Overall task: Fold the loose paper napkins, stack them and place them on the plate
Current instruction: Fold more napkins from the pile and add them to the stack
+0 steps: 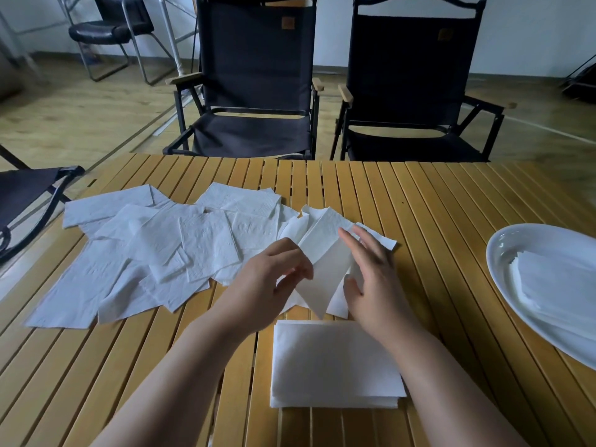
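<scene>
A squared stack of folded napkins (335, 362) lies nearest the person, between the two forearms and close to the near edge of the slatted table (435, 204). Just beyond it both hands work on one napkin (325, 269) lifted off the wood, with its lowest corner pointing down toward the stack and its long axis running away from the person, tilted to the right. The left hand (267, 285) has its fingers curled in and pinches the napkin's left edge. The right hand (371, 279) lies along the right flap with its fingers nearly straight and slightly apart, and whether its thumb actually nips the paper cannot be told. The stack sits directly below the held sheet, so setting it down looks like a short drop toward the body, with the right hand nearer. The loose napkins (154, 246) sprawl overlapping to the left, within the left hand's reach. The plate (516, 253) stands well apart at the right edge and already holds folded napkins (561, 285). Bare slats between stack and plate leave room for carrying across
</scene>
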Demonstrator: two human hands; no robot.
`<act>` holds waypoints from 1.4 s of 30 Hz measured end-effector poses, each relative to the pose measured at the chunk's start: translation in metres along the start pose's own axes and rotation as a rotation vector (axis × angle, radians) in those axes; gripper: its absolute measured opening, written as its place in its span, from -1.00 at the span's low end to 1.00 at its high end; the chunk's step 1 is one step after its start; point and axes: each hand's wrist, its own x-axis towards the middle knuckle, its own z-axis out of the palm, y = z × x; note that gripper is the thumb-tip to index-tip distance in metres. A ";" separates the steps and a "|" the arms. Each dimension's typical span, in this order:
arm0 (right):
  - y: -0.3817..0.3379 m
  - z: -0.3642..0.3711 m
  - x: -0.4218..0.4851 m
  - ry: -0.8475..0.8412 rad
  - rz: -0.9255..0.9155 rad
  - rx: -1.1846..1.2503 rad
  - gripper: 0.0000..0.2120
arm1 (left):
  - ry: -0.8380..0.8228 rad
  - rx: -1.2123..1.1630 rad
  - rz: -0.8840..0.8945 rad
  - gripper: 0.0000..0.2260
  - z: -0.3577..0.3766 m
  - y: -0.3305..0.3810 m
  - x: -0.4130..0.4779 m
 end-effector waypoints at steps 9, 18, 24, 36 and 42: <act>0.002 -0.009 0.001 0.136 -0.005 -0.077 -0.94 | 0.074 -0.010 -0.016 -0.84 -0.006 -0.008 -0.003; 0.002 -0.016 -0.001 0.077 0.065 0.018 -0.94 | 0.129 -0.016 -0.344 -0.75 -0.003 -0.014 -0.004; -0.001 -0.021 -0.001 0.128 0.106 0.047 -0.95 | 0.079 -0.027 -0.430 -0.83 -0.007 -0.015 -0.007; -0.011 -0.052 -0.002 -0.027 0.474 0.407 -0.82 | -0.201 -0.595 -0.793 -0.82 -0.032 0.004 -0.010; -0.007 -0.067 -0.016 -0.515 0.548 0.159 -0.76 | -0.493 -0.405 -0.815 -0.85 -0.036 0.006 -0.015</act>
